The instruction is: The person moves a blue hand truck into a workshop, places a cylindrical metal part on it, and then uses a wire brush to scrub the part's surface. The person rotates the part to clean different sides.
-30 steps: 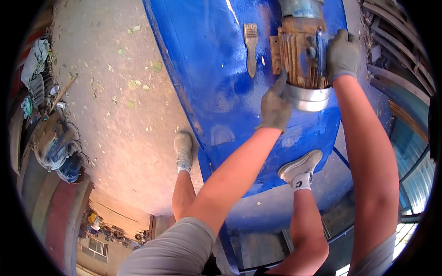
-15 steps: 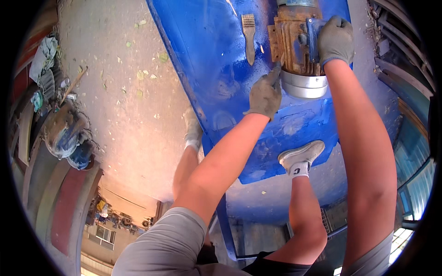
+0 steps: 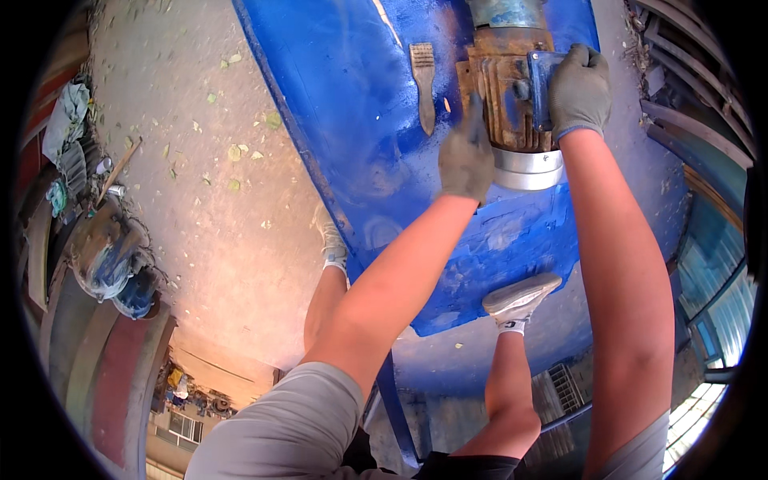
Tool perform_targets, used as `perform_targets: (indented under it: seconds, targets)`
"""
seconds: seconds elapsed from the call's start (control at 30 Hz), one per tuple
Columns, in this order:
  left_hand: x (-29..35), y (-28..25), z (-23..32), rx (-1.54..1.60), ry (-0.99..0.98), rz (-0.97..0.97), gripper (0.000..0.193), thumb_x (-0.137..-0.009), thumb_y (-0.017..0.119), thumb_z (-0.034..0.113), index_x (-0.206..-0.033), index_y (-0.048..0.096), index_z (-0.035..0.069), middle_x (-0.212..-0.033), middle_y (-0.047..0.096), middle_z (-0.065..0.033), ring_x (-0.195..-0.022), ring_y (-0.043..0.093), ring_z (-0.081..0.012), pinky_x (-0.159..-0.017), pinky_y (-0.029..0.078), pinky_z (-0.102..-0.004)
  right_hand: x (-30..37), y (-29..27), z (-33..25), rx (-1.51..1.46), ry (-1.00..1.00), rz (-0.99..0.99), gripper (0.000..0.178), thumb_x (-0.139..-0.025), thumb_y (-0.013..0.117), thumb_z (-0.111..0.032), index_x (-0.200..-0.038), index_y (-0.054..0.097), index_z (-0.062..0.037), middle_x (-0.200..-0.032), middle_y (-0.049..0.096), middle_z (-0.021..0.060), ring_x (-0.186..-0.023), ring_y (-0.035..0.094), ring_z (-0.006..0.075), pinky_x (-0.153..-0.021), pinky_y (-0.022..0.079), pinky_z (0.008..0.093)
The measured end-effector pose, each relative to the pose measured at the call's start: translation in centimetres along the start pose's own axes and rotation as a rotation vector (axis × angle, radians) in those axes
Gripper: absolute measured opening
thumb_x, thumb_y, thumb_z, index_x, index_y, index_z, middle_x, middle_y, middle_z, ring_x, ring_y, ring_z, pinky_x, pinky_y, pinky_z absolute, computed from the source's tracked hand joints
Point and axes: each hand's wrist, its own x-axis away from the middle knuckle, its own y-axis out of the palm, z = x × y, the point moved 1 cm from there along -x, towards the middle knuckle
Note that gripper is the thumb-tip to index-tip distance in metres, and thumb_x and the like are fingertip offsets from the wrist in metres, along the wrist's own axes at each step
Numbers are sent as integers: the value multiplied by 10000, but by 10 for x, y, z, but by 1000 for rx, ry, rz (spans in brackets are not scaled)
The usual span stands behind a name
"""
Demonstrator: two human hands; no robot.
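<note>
A rusty, ribbed electric motor (image 3: 500,96) lies on a blue-painted metal surface (image 3: 344,120), its silver end cap (image 3: 526,170) toward me. My right hand (image 3: 580,92), in a grey glove, is closed on the blue terminal box (image 3: 542,88) at the motor's right side. Beside the motor's left side, close to the ribs, is my gloved left hand (image 3: 466,160), with its fingers pointing away from me. Motion smears those fingers, and I cannot make out whether they hold anything. A worn paintbrush (image 3: 424,88) lies left of the motor, bristles away from me.
My right shoe (image 3: 520,296) rests on the near part of the blue surface. Concrete floor (image 3: 200,176) with scattered leaves extends to the left. Dirty buckets (image 3: 104,248) and a stick (image 3: 120,170) lie at the far left. Curved metal pieces (image 3: 696,80) stand along the right.
My left hand has shifted slightly right, closer to the motor's side, and is now blurred. My right hand keeps its hold. The scene sits a little lower in view.
</note>
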Motion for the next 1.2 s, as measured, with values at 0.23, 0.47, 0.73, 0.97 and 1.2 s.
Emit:
perform_targets:
  seconds: [0.23, 0.47, 0.73, 0.97, 1.2]
  targets:
    - [33, 19, -26, -57, 135, 63, 551, -1145, 523, 165, -1695, 488, 161, -1286, 745, -317, -1139, 760, -476, -979, 580, -503, -2, -4, -5, 1, 13, -17, 581, -1073, 454, -465, -1339, 747, -39, -1278, 776, 268, -1217, 725, 471, -1061, 548, 528]
    - [-80, -20, 21, -145, 242, 203, 538, -1118, 520, 159, -1655, 548, 182, -1304, 751, -295, -1142, 760, -471, -1000, 604, -515, -8, 12, -8, -12, -96, 17, 577, -1075, 457, -468, -1325, 755, -42, -1272, 778, 257, -1212, 727, 464, -1062, 548, 527]
    - [61, -9, -51, 24, -146, -138, 543, -1113, 567, 118, -1651, 566, 189, -1248, 756, -293, -1153, 749, -446, -1019, 567, -502, -3, -5, -8, -29, 21, -50, 567, -1080, 448, -456, -1309, 755, -39, -1265, 779, 257, -1218, 723, 462, -1065, 544, 518]
    - [-4, -5, -43, -78, 267, 79, 486, -1128, 585, 113, -1607, 621, 187, -1361, 740, -274, -1194, 770, -396, -1025, 593, -423, -10, 1, -5, -34, -47, -13, 565, -1074, 445, -444, -1288, 756, -24, -1263, 777, 271, -1197, 728, 472, -1057, 540, 537]
    - [-88, -19, -4, -118, 351, 167, 485, -1141, 567, 118, -1626, 581, 145, -1490, 685, -249, -1348, 710, -356, -1159, 555, -406, -2, 4, -9, -65, -63, -14, 591, -1087, 439, -456, -1332, 742, -12, -1272, 774, 277, -1206, 728, 469, -1066, 545, 522]
